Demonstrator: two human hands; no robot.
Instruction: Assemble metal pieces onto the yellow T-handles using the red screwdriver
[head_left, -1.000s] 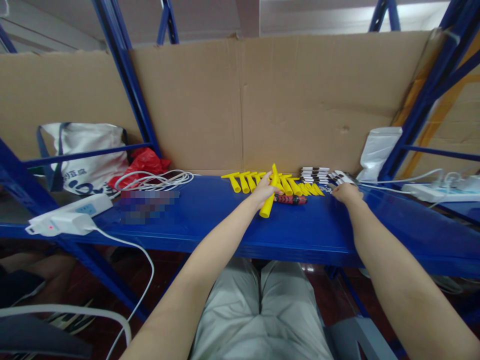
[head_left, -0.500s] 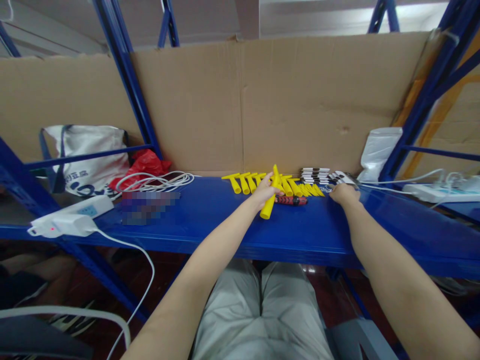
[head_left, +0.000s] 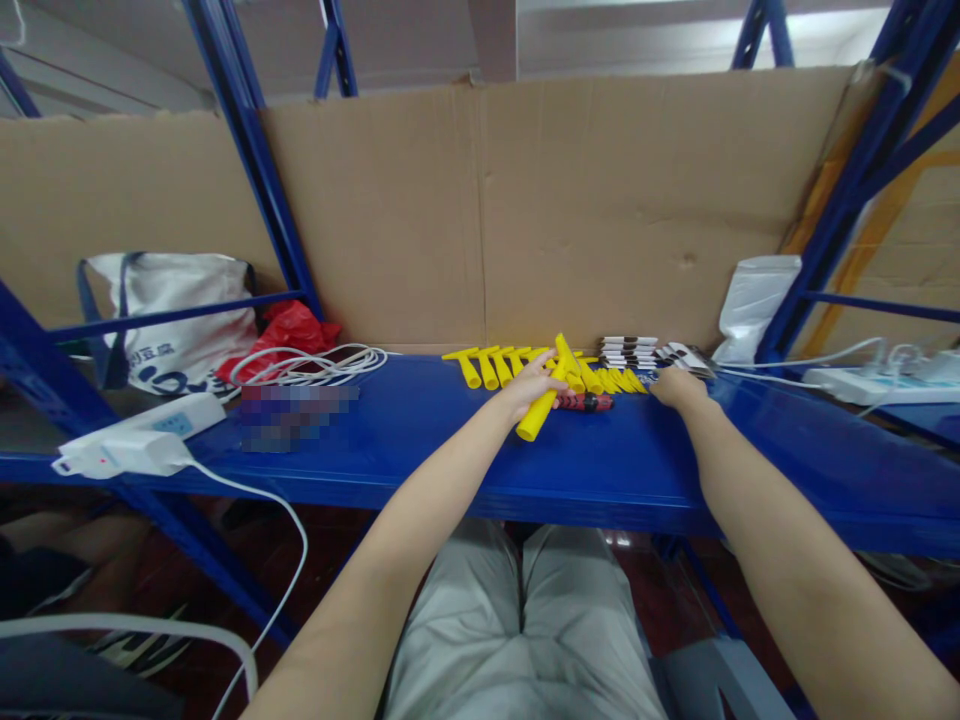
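Observation:
My left hand (head_left: 531, 390) is closed round a yellow T-shaped piece (head_left: 534, 416), its wide round end pointing toward me. Behind and beside it several similar yellow T-shaped pieces (head_left: 471, 371) lie in a row along the cardboard. Small yellow wedge-like pieces (head_left: 621, 380) lie to the right of them. A red and black tool (head_left: 589, 402) rests just right of my left hand. My right hand (head_left: 675, 387) is down by the small silvery and black packets (head_left: 684, 357); its fingertips are hidden, and I cannot make out anything in them. A stack of white and black packets (head_left: 628, 352) sits between the hands.
Cardboard (head_left: 600, 200) backs the blue shelf (head_left: 420, 440). At left are a cloth bag (head_left: 187, 320), red plastic bag (head_left: 296, 330), coiled white cable (head_left: 322, 367) and power strip (head_left: 184, 415). At right, a white pouch (head_left: 754, 305) and another power strip (head_left: 862, 385).
The yellow piece in my left hand has turned, its upper end now leaning further right. My right hand has shifted slightly left beside the packets.

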